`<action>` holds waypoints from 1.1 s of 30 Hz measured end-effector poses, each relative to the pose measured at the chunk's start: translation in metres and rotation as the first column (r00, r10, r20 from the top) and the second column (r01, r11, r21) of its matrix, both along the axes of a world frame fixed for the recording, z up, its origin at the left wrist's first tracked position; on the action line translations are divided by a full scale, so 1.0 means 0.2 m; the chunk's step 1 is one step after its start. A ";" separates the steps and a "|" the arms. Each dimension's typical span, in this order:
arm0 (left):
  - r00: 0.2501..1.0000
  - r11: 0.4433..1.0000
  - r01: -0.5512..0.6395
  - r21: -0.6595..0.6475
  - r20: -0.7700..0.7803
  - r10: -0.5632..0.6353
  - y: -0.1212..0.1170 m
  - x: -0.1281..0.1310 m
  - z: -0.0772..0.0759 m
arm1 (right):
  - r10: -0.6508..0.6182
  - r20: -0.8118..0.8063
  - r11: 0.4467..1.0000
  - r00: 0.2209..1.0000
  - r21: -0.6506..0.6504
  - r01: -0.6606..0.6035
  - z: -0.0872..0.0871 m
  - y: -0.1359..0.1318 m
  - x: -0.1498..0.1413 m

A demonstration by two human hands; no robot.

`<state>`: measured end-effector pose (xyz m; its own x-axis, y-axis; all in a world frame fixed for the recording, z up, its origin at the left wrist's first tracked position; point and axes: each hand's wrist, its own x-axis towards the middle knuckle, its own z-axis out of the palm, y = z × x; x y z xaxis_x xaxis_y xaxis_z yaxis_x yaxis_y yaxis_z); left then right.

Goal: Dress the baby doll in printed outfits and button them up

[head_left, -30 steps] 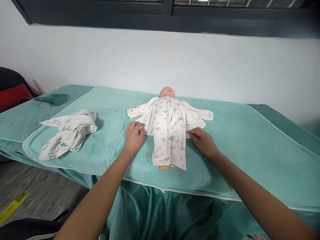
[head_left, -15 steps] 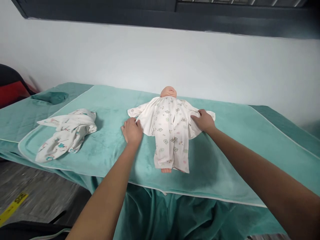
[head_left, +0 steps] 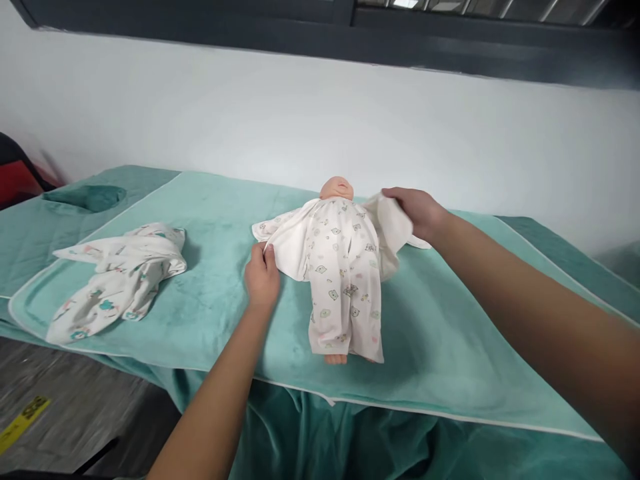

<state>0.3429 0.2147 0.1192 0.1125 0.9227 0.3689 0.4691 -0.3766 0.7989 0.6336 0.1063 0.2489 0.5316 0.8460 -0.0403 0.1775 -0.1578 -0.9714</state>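
Note:
A baby doll (head_left: 337, 189) lies on its back on the green padded table, its head toward the wall. White baby clothes (head_left: 344, 273) printed with small figures cover its body and legs, and its toes show at the hem. My left hand (head_left: 263, 275) pinches the edge of the left-hand flap of the baby top (head_left: 291, 248), held low by the doll's side. Raised off the table, the right-hand flap (head_left: 393, 223) hangs folded from my right hand (head_left: 415, 210), its plain inner side showing. The doll's arms are hidden in the sleeves.
A crumpled white printed baby garment (head_left: 123, 280) lies to the left. Farther left, the green table cover (head_left: 150, 179) has a round face hole (head_left: 87, 198). A white wall (head_left: 250, 113) stands behind, and a red and black chair (head_left: 17, 177) at the far left.
My right hand has lifted its flap of the top up and toward the doll's head. My left hand has shifted slightly downward, and the camera view has moved a little.

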 end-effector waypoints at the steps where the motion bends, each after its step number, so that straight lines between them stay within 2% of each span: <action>1: 1.000 1.000 0.009 0.001 0.020 -0.009 0.00 0.00 0.00 | 0.072 0.033 0.996 0.997 -0.051 -0.070 0.02 0.02 -0.05; 3: 0.997 0.998 0.058 0.015 0.057 -0.058 0.00 0.00 0.00 | 0.197 0.166 0.972 0.966 -0.160 -0.171 0.05 0.05 -0.12; 5: 0.985 0.989 0.143 0.036 0.090 -0.145 -0.01 0.01 0.03 | 0.184 0.368 0.979 0.911 -0.153 -0.136 0.04 0.10 -0.16; 7: 0.961 0.970 0.229 0.086 0.141 -0.240 -0.02 0.03 0.08 | 0.004 0.532 1.000 0.847 -0.016 0.005 -0.01 0.17 -0.15; 9: 0.922 0.937 0.305 0.171 0.192 -0.335 -0.06 0.08 0.16 | -0.203 0.598 0.979 0.775 0.121 0.163 -0.10 0.24 -0.13; 11: 0.874 0.880 0.398 0.258 0.184 -0.450 -0.12 0.15 0.25 | -0.301 0.605 0.953 0.737 0.158 0.259 -0.19 0.30 -0.11; 14: 0.805 0.762 0.566 0.314 -0.012 -0.593 -0.23 0.25 0.34 | -0.276 0.573 0.960 0.772 0.117 0.256 -0.30 0.35 -0.10; 16: 0.711 0.665 0.701 0.257 -0.180 -0.679 -0.27 0.30 0.37 | -0.244 0.550 0.969 0.799 0.110 0.220 -0.32 0.36 -0.10; 18: 0.618 0.608 0.785 0.120 -0.206 -0.758 -0.24 0.34 0.40 | -0.232 0.531 0.972 0.815 0.100 0.212 -0.32 0.36 -0.10; 19: 0.620 0.619 0.783 0.055 -0.149 -0.770 -0.20 0.36 0.42 | -0.236 0.523 0.971 0.819 0.092 0.221 -0.31 0.37 -0.09; 20: 0.660 0.661 0.750 0.005 -0.071 -0.748 -0.15 0.38 0.44 | -0.244 0.519 0.968 0.819 0.085 0.235 -0.30 0.37 -0.09; 22: 0.799 0.798 0.601 -0.055 0.066 -0.597 -0.01 0.44 0.48 | -0.257 0.516 0.963 0.817 0.068 0.260 -0.29 0.38 -0.08; 24: 0.904 0.898 0.428 -0.099 0.068 -0.423 0.14 0.53 0.52 | -0.264 0.513 0.958 0.817 0.040 0.284 -0.28 0.39 -0.07; 26: 0.929 0.918 0.351 -0.182 -0.052 -0.366 0.27 0.63 0.55 | -0.251 0.500 0.957 0.829 0.000 0.290 -0.28 0.40 -0.06; 30: 0.853 0.889 0.324 -0.323 -0.306 -0.423 0.40 0.76 0.59 | -0.221 0.479 0.967 0.849 -0.007 0.256 -0.29 0.41 -0.05; 33: 0.862 0.886 0.331 -0.325 -0.277 -0.424 0.40 0.80 0.61 | -0.253 0.502 0.964 0.827 0.064 0.257 -0.30 0.42 -0.04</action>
<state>0.5022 0.2943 0.2409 0.5441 0.8390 0.0024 0.5859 -0.3819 0.7148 0.6250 0.1897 0.1890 0.6768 0.6781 0.2867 0.5926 -0.2707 -0.7587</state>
